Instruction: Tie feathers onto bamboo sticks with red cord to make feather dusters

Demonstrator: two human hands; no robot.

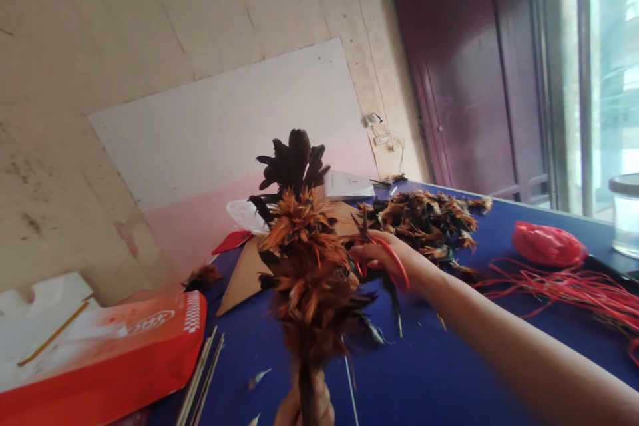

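Observation:
A feather duster (314, 266) with orange-brown plumes and a dark feather tuft on top stands upright in front of me. My left hand (307, 403) is wrapped round its dark handle at the bottom of the view. To the right of the plumes, my right hand (377, 253) holds a pair of red-handled scissors (394, 259), with the dark blades pointing up and leftward. Part of that hand's fingers is hidden behind the feathers. Below the right hand a dark loose feather (394, 296) hangs or lies near the blue table; I cannot tell which.
Heaped feathers (424, 219) lie on the blue table (409, 373). Red string (559, 286) and a red bundle (549, 244) are at right, near a lidded clear container (626, 213). At left are a red-and-white bag (124, 346) and thin sticks (202, 379). Brown cardboard (244, 276) lies behind the duster.

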